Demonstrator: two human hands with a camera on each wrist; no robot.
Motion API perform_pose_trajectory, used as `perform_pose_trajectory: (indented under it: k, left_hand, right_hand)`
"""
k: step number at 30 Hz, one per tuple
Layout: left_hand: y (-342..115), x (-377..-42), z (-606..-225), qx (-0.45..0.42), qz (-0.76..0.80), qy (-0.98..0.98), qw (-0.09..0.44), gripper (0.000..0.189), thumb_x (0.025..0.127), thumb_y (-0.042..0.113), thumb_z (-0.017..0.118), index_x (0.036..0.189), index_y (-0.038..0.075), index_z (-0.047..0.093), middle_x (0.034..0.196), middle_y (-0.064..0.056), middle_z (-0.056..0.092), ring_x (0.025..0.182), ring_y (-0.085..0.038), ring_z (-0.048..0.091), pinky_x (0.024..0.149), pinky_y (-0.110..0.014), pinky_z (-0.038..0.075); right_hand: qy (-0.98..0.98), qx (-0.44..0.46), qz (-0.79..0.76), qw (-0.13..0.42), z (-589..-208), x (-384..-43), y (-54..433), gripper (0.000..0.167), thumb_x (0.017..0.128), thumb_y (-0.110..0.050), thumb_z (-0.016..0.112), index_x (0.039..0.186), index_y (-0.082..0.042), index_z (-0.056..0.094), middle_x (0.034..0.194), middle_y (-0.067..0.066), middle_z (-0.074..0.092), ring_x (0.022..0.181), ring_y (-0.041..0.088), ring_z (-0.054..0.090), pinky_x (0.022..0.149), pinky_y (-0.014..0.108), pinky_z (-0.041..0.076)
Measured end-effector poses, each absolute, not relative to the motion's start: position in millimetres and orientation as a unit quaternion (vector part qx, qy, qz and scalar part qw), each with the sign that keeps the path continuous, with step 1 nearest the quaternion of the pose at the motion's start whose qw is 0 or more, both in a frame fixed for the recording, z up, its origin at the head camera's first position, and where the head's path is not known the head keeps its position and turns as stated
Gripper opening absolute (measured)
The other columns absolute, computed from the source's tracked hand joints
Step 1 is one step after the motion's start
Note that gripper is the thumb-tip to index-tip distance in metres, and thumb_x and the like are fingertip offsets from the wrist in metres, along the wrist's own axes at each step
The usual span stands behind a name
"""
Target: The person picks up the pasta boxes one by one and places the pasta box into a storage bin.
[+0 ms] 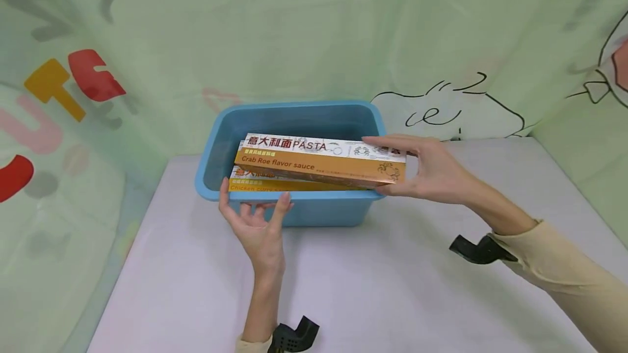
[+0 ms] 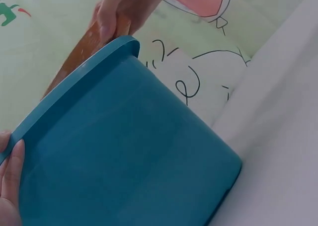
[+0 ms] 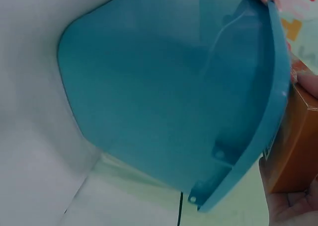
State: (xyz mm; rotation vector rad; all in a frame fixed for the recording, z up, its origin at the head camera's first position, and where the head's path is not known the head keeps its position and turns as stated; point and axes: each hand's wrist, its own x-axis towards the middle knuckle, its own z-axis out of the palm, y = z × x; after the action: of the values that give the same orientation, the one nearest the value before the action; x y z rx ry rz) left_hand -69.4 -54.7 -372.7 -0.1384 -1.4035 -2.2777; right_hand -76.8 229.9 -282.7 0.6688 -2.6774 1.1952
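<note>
A blue plastic bin stands on the table, seen from outside in both wrist views. My right hand grips the right end of a white and orange pasta box, labelled Crab Roe flavor sauce. The box lies tilted across the bin's opening, its right end above the rim. Beneath it, partly hidden, is another pasta box with a yellow band, labelled Chicken. My left hand holds the bin's front rim near the left corner, with fingertips over the rim and others against the outer wall.
The white tabletop spreads around the bin. Behind it hangs a pale green curtain with cartoon drawings and coloured letters. Dark brackets sit on both wrists.
</note>
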Motion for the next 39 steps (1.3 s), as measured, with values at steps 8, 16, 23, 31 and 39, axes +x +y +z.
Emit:
perform_pose_trajectory:
  k: [8,16,23,31,39]
  left_hand:
    - [-59.0,-64.2,-371.3,-0.053,-0.823,-0.518,0.228,0.104,0.088,-0.009,0.078,0.164,0.014,0.012,0.148,-0.029,0.047,0.09,-0.024,0.064,0.079,-0.041,0.067]
    - [-64.3,-58.6,-369.2,-0.042,-0.826,-0.513,0.231,0.106,0.086,-0.011,0.079,0.165,0.014,0.011,0.149,-0.033,0.044,0.093,-0.029,0.064,0.079,-0.041,0.067]
    - [-65.3,-57.8,-367.3,-0.045,-0.828,-0.51,0.23,0.106,0.086,-0.012,0.078,0.165,0.015,0.013,0.149,-0.035,0.042,0.09,-0.026,0.063,0.077,-0.039,0.068]
    - [-66.1,-59.2,-366.0,-0.043,-0.829,-0.509,0.227,0.104,0.088,-0.011,0.077,0.164,0.019,0.014,0.15,-0.033,0.043,0.093,-0.025,0.063,0.079,-0.04,0.068]
    - [-66.7,-59.3,-367.8,-0.036,-0.831,-0.507,0.224,0.104,0.087,-0.011,0.077,0.164,0.017,0.013,0.149,-0.032,0.045,0.1,-0.043,0.059,0.081,-0.042,0.067]
  right_hand:
    - [-0.892,0.235,0.386,0.005,-282.2,-109.8,197.0,0.071,0.079,-0.012,0.087,0.145,-0.008,0.062,0.141,0.014,0.065,0.117,0.027,0.06,0.09,0.042,0.051]
    - [-0.884,0.247,0.395,-0.028,-286.3,-131.5,178.6,0.075,0.079,-0.014,0.089,0.147,-0.003,0.059,0.142,0.016,0.064,0.115,0.027,0.06,0.091,0.042,0.056]
    - [-0.882,0.252,0.397,-0.045,-286.8,-139.8,181.9,0.079,0.078,-0.011,0.092,0.148,0.0,0.057,0.145,0.019,0.061,0.121,0.031,0.059,0.097,0.046,0.056]
    - [-0.889,0.267,0.369,-0.045,-287.0,-146.2,182.6,0.08,0.078,-0.01,0.093,0.148,0.002,0.056,0.143,0.02,0.062,0.119,0.031,0.059,0.099,0.047,0.055]
    - [-0.884,0.285,0.37,-0.013,-289.4,-143.9,183.5,0.076,0.079,-0.011,0.093,0.146,-0.001,0.059,0.147,0.016,0.06,0.138,0.035,0.051,0.116,0.057,0.045]
